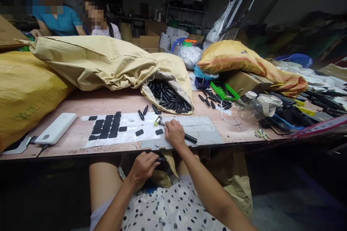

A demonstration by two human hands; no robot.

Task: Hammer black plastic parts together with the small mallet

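Observation:
My right hand (175, 133) is closed around a small hammer (190, 138) above the grey board (200, 130) at the table's front edge. The hammer's head, pale yellow and silver, points left, and its black grip sticks out to the right. Below the table edge, over my lap, my left hand (144, 168) pinches a black tapered part (162, 159); only its end shows. Close by on a white sheet (132, 119) lie black rounded patches (108, 124), several in a block and a few loose. Two black tapered parts (141, 114) rest at the sheet's far edge.
An open sack (187, 90) spills similar black parts behind the sheet. A white power bank (56, 128) lies left. To the right are a green tray (235, 94), a clear plastic jug (252, 110) and scissors (262, 134). Two people sit across the table.

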